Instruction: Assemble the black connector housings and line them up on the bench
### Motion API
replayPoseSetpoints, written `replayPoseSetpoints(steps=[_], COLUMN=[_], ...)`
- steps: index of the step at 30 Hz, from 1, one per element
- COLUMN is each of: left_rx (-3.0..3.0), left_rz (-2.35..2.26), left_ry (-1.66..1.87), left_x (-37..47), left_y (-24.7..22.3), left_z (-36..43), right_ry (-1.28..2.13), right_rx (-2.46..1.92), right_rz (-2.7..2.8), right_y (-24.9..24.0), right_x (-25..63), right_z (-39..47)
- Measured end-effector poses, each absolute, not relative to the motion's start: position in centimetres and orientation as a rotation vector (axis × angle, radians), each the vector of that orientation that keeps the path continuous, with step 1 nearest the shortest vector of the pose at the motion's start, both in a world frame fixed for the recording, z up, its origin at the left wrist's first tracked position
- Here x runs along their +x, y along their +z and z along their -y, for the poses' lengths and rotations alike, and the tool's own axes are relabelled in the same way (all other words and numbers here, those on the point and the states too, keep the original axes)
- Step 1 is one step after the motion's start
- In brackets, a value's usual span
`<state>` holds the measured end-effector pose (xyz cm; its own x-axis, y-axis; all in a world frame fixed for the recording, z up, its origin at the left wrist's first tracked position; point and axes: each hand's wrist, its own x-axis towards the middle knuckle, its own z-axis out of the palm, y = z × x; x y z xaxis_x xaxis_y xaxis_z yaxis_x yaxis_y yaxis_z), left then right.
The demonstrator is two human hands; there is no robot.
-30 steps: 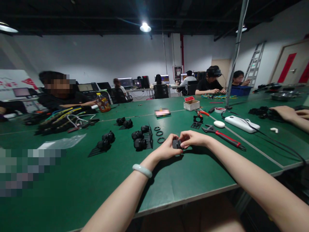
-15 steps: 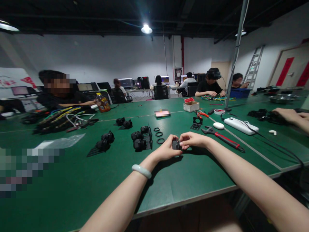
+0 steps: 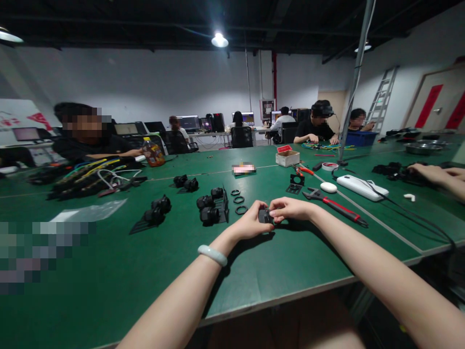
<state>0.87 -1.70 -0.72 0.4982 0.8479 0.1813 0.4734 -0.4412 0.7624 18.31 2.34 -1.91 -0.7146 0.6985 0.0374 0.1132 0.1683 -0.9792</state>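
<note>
Between my hands, just above the green table [image 3: 250, 271], is a small black part [image 3: 265, 215]. My left hand [image 3: 253, 223] grips it from the left, and my right hand [image 3: 286, 210] pinches its right side. Fingers hide much of the part. Left of my hands, several black rings [image 3: 241, 210] lie in a column, beside a cluster of black assemblies [image 3: 210, 208]. More black assemblies [image 3: 154, 213] sit farther left. A flat black bracket with a round hole [image 3: 297, 181] is beyond my right hand.
A red-handled wrench [image 3: 337, 207], a white oval object [image 3: 328, 187] and a white power strip [image 3: 362, 188] lie to the right. A small box [image 3: 287, 158] and a metal pole [image 3: 350, 106] stand farther back. Bundled cables [image 3: 87, 179] and a bottle [image 3: 153, 152] are left, near a seated person.
Both hands stay together on the black part, with only slight finger movement. The whole view has shifted a little.
</note>
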Motion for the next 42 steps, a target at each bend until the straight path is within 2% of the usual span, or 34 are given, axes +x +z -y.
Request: replayPoseSetpoints(steps=[13, 28, 42], left_rx=[2.135, 2.079, 2.103], left_rz=[-1.107, -0.956, -0.98], left_ry=[0.721, 0.754, 0.746], left_x=[0.9, 0.8, 0.6], left_y=[-0.6, -0.7, -0.9], left_z=[1.5, 1.4, 1.4], right_ry=[1.687, 1.368, 1.293], right_rx=[-0.784, -0.66, -0.685], right_rz=[1.886, 2.185, 2.197], right_y=[-1.9, -0.9, -1.2], right_x=[18.5, 18.3, 18.2], right_z=[-2.7, -1.9, -2.1])
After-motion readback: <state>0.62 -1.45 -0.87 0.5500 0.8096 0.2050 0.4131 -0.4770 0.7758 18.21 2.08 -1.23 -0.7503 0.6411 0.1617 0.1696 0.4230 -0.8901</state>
